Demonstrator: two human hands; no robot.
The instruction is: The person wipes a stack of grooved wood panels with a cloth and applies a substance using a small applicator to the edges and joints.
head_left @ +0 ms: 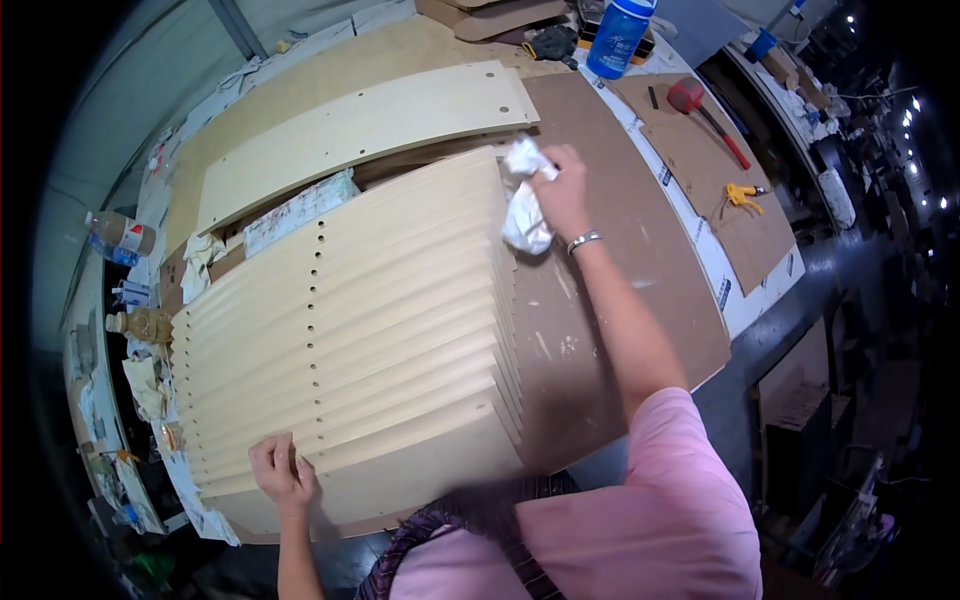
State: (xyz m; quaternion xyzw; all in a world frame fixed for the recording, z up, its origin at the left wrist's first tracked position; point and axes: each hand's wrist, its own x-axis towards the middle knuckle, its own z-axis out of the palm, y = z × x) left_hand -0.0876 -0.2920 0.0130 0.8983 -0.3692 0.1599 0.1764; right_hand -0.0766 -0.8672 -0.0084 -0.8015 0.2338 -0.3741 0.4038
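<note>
A stack of pale wooden panels (400, 320) lies fanned out before me in overlapping steps. A row of small dark holes runs down through the stack. My right hand (565, 195) grips a crumpled white cloth (527, 222) at the far right corner of the fanned panels. Some of the cloth hangs below the fingers over the panel ends. My left hand (283, 470) rests with curled fingers on the nearest panels at the lower left. Nothing shows in that hand.
Beyond the stack lies another pale panel (350, 130) with holes. Brown cardboard (600, 300) covers the table. On the right are a red mallet (688, 97), a yellow air blow gun (742, 197) and a blue bottle (620, 40). Plastic bottles (125, 235) stand along the left edge.
</note>
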